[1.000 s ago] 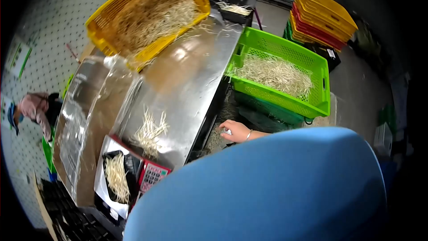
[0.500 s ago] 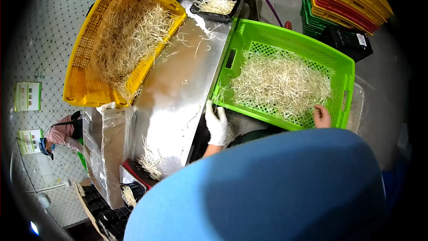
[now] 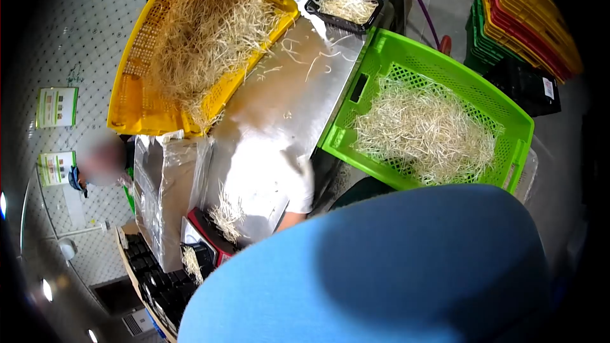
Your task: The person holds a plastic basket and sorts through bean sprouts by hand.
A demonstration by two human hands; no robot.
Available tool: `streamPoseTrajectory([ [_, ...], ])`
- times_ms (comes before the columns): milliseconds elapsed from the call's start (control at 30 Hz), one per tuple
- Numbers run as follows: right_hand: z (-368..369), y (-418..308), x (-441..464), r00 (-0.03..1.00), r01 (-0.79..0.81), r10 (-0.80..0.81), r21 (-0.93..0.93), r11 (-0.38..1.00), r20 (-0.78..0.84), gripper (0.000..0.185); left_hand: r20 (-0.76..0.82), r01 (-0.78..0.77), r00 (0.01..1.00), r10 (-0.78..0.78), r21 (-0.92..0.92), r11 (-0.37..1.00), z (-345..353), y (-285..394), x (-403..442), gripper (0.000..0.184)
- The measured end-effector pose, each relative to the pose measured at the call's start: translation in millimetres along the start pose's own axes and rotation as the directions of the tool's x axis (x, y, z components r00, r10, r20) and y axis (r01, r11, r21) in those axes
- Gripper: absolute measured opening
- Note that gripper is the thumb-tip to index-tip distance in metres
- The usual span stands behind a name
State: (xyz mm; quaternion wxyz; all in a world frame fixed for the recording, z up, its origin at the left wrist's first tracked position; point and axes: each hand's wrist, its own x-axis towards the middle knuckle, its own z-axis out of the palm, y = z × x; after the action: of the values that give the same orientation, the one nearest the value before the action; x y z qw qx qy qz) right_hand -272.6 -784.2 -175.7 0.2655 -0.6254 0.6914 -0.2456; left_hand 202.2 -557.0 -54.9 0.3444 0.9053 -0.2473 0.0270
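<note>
My left hand (image 3: 301, 185), in a white glove, is over the near edge of the steel table (image 3: 254, 111); glare washes out its fingers. Bean sprouts (image 3: 229, 215) lie in a loose pile to its left, beside a red-edged device (image 3: 210, 232) like a scale. A green crate (image 3: 445, 57) holding a heap of bean sprouts (image 3: 432, 130) stands against the table's right edge. My right hand is out of view. At the table's far end, a black tray (image 3: 361, 26) contains more sprouts.
A yellow crate (image 3: 132, 82) full of sprouts tilts at the left of the table. Clear plastic sheeting (image 3: 166, 197) hangs below it. Another person (image 3: 101, 157) is at far left. Stacked crates (image 3: 518, 16) and a black box (image 3: 524, 86) stand at the right.
My left hand has left the green crate's edge and moved over the table. My right hand has gone from the green crate out of view. The whole view has shifted.
</note>
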Motion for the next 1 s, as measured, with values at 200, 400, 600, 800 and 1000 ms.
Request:
streamPoseTrajectory([
  [200, -4.2, 20.2, 49.8, 0.926, 0.083, -0.229, -0.429, 0.9, -0.301, 0.057, 0.29, -0.533, 0.793, 0.536, -0.097, 0.841, 58.5, 61.2, 13.9, 0.053],
  [400, 25.1, 78.5, 134.5, 0.917, -0.394, 0.391, 0.022, 0.919, 0.079, 0.055, 0.949, -0.62, 0.254, 0.186, 0.013, 0.785, 96.9, 37.0, 17.0, 0.052],
  [600, -15.3, -13.6, 83.6, 0.944, -0.324, 0.328, 0.105, 0.94, -0.022, 0.04, 0.897, -0.709, 0.286, 0.336, -0.038, 0.705, 111.9, 16.6, 7.8, 0.051],
  [800, 79.2, 136.9, 123.6, 0.925, -0.377, 0.378, -0.168, 0.911, -0.024, 0.039, 0.872, -0.595, 0.344, 0.348, -0.084, 0.799, 200.0, -11.9, 8.5, 0.033],
  [1000, 54.6, 146.6, 128.5, 0.902, -0.432, 0.431, -0.094, 0.897, -0.023, 0.05, 0.682, 0.12, 0.73, -0.038, -0.073, 0.99, 268.9, -7.3, 106.9, 0.044],
])
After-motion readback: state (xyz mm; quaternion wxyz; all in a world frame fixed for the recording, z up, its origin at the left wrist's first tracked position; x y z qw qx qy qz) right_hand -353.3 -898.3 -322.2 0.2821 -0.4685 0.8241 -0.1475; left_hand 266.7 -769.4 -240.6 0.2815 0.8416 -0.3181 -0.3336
